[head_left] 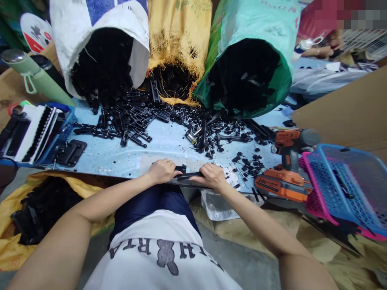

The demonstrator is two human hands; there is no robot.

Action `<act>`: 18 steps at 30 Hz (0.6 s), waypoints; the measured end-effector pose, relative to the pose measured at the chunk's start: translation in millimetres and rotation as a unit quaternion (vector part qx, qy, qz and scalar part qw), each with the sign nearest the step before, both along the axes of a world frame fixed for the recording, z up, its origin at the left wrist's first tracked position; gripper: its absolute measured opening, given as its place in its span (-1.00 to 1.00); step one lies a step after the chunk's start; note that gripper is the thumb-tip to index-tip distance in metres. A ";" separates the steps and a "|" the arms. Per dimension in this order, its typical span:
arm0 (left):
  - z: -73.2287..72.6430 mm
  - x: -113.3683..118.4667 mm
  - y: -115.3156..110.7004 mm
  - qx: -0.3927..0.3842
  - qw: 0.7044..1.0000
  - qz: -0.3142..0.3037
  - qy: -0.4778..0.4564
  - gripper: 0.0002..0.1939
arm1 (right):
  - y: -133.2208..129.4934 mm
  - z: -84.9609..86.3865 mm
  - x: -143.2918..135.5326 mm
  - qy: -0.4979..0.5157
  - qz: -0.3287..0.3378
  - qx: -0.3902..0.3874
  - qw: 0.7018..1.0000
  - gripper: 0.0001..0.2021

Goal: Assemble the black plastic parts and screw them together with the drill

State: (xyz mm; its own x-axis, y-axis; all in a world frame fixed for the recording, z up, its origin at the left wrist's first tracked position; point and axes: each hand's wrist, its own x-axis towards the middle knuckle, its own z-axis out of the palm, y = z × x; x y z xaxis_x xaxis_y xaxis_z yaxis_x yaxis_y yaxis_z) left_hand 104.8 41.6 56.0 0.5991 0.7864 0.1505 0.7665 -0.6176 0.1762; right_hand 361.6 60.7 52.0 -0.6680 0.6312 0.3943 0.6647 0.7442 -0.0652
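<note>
At the table's front edge, my left hand (162, 170) is closed on the left end of a black plastic part (181, 169). My right hand (212, 175) grips a long black piece (190, 175) by its right end, thumb along it. The two black pieces lie close together between my hands; whether they are joined cannot be made out. Behind them, small black parts with metal pins (193, 121) are scattered, and longer black parts (127, 117) form a heap at the left.
White (137, 20), yellow (178, 32) and green (256, 24) sacks of black parts stand behind. An orange drill (282, 181) and blue basket (353, 161) are right; a bottle (39, 76) and blue tray (48, 149) left. Another person's hand (323, 51) shows back right.
</note>
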 end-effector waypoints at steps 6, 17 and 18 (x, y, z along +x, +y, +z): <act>48.0 6.5 -51.8 -0.018 0.908 -0.142 -0.394 -0.40 | -47.7 59.4 -50.1 0.318 0.286 -0.237 0.872 -0.48; -16.4 34.4 43.3 0.168 0.961 0.088 -0.203 -0.19 | 89.9 -15.6 -80.2 0.148 -0.051 -0.109 0.982 -0.63; -22.4 29.0 60.2 0.141 0.976 0.089 -0.139 -0.19 | 105.2 -14.1 -64.3 0.069 -0.035 -0.099 0.992 -0.68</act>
State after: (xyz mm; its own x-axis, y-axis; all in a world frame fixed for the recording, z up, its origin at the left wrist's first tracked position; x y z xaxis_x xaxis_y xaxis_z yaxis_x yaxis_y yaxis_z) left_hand 133.8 101.8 33.7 0.3627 0.7777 0.5135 0.8126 -0.5337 0.2343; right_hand 297.2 165.9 37.9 -0.5686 0.7481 0.3420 0.6886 0.6604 -0.2997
